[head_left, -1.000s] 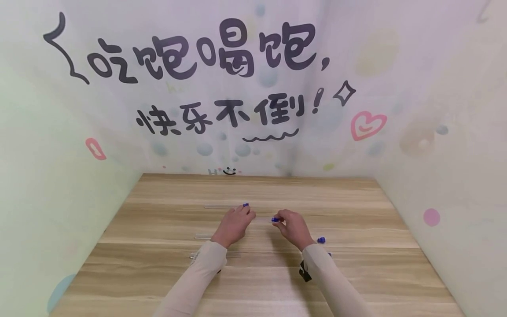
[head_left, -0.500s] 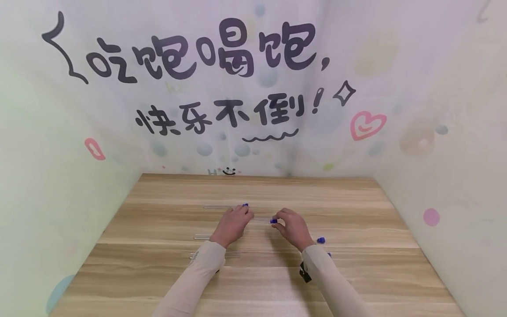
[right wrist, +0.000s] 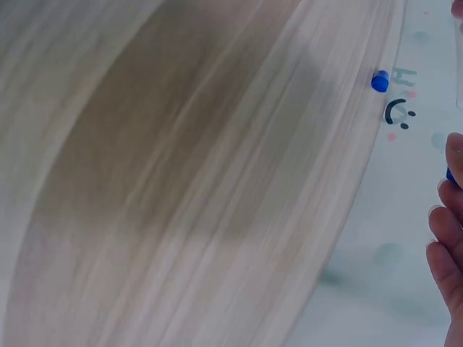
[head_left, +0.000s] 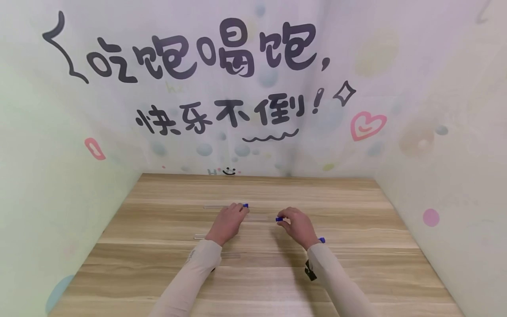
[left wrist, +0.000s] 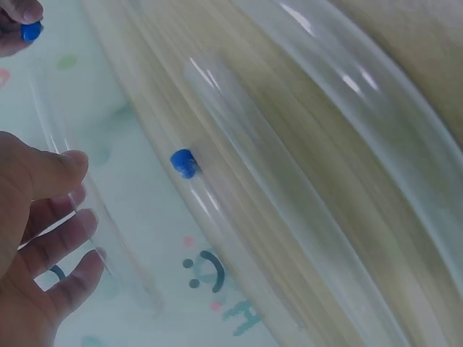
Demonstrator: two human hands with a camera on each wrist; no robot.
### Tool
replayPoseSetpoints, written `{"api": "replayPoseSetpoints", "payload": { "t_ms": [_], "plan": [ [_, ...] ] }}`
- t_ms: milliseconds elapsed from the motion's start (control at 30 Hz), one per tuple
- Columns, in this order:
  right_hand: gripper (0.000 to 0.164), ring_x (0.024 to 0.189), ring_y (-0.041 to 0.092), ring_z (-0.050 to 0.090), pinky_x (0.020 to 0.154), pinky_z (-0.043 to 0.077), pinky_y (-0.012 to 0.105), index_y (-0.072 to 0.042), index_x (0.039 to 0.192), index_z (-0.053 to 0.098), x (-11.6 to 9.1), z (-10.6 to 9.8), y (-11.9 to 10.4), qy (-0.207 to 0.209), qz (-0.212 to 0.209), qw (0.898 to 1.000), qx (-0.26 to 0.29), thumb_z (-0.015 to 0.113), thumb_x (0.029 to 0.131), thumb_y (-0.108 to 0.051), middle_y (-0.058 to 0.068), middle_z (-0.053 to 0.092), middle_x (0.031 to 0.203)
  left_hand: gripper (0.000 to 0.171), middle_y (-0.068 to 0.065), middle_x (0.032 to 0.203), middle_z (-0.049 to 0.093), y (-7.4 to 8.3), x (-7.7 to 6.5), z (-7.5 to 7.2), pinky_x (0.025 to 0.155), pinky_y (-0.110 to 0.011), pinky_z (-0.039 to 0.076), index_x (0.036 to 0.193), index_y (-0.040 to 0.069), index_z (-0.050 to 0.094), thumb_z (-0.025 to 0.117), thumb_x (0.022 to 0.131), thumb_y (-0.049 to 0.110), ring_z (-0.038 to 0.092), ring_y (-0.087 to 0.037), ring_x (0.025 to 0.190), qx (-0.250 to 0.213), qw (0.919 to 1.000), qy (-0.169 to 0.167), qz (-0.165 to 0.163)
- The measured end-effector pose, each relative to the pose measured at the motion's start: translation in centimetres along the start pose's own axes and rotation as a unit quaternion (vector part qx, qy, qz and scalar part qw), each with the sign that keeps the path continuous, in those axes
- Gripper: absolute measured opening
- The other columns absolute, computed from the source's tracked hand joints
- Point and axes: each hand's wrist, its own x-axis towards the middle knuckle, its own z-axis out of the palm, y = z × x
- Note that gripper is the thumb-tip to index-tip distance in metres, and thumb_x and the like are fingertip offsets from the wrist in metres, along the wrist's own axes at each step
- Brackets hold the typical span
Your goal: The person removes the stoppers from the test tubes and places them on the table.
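A: Left grip (head_left: 225, 223) pinches a clear tube (head_left: 259, 218); right grip (head_left: 299, 228) pinches a blue cap (head_left: 279, 219) by that tube's right end. That's the head view.

B: What just changed?

A: Grips drew apart over the last half second: left one went left, right one went right, cap with it. Reads as cap and tube now separate pieces. Tube end is faint, so not certain.

B: Count?

A: Four tubes: the pinched one, a capped tube (head_left: 214, 207) beyond it on the counter (head_left: 273, 286), a middle tube (head_left: 200, 237) and a near tube (head_left: 231, 255), both partly behind left arm. Three caps in sight: pinched one, far cap (head_left: 246, 205) on the capped tube, loose cap (head_left: 322, 240) at right wrist. A fourth, seen half a second ago by the right sleeve (head_left: 336, 275), is hidden now.

B: Left wrist?

A: Thumb and fingers on the pinched tube, tilted. Cap in the other grip's fingertips, apparently a small gap between. Four tubes, two caps.

B: Right wrist?

A: Right grip cropped at frame edge, blue sliver between fingers. Two blue caps: that one and the far one on the counter. Tubes barely register; can't count them there.
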Motion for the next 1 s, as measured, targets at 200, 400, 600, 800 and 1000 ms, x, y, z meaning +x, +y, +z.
{"api": "replayPoseSetpoints", "payload": {
  "t_ms": [200,400,600,800,1000],
  "plan": [
    [0.013,0.079,0.014,0.063,0.07,0.053,0.032,-0.014,0.084,0.071,-0.2,-0.6,1.5,0.003,0.009,1.0,-0.027,0.078,0.075,-0.009,-0.003,0.066,0.085,0.02,-0.003,0.097,0.065,-0.7,-0.3,0.4,0.072,-0.032,0.053,0.107,0.011,0.063,0.064,0.088,0.003,0.061,-0.018,0.086,-0.012,0.9998,0.014,0.005],
    [0.012,0.079,0.017,0.064,0.069,0.054,0.035,-0.014,0.088,0.071,-0.5,-1.3,3.3,-0.015,0.033,0.999,-0.034,0.076,0.078,-0.009,-0.001,0.068,0.088,0.017,-0.005,0.088,0.063,-1.8,-0.9,1.0,0.069,-0.032,0.052,0.1,0.011,0.062,0.065,0.086,0.0,0.06,-0.018,0.08,-0.026,0.999,0.033,-0.015],
    [0.013,0.081,0.023,0.067,0.068,0.054,0.039,-0.011,0.092,0.072,-0.7,-2.4,5.1,-0.017,0.064,0.997,-0.043,0.076,0.079,-0.011,0.005,0.072,0.092,0.018,-0.005,0.084,0.062,-3.0,-1.4,1.7,0.066,-0.032,0.051,0.097,0.012,0.062,0.065,0.085,-0.002,0.06,-0.019,0.076,-0.014,0.9988,0.028,-0.037],
    [0.012,0.085,0.027,0.067,0.072,0.054,0.041,-0.006,0.092,0.073,-1.2,-3.1,6.6,-0.046,0.112,0.99,-0.067,0.075,0.08,-0.008,0.011,0.071,0.098,0.016,-0.006,0.079,0.061,-3.9,-1.8,1.9,0.065,-0.036,0.052,0.089,0.012,0.063,0.064,0.084,-0.004,0.062,-0.023,0.071,-0.018,0.9973,0.005,-0.071],
    [0.012,0.087,0.028,0.067,0.073,0.055,0.042,-0.006,0.091,0.073,-1.7,-3.3,7.7,-0.066,0.144,0.983,-0.089,0.075,0.079,-0.007,0.013,0.071,0.1,0.018,-0.007,0.076,0.063,-4.4,-1.9,2.0,0.065,-0.039,0.052,0.084,0.011,0.065,0.066,0.081,-0.006,0.063,-0.025,0.069,-0.027,0.9954,-0.012,-0.091]
  ]
}}
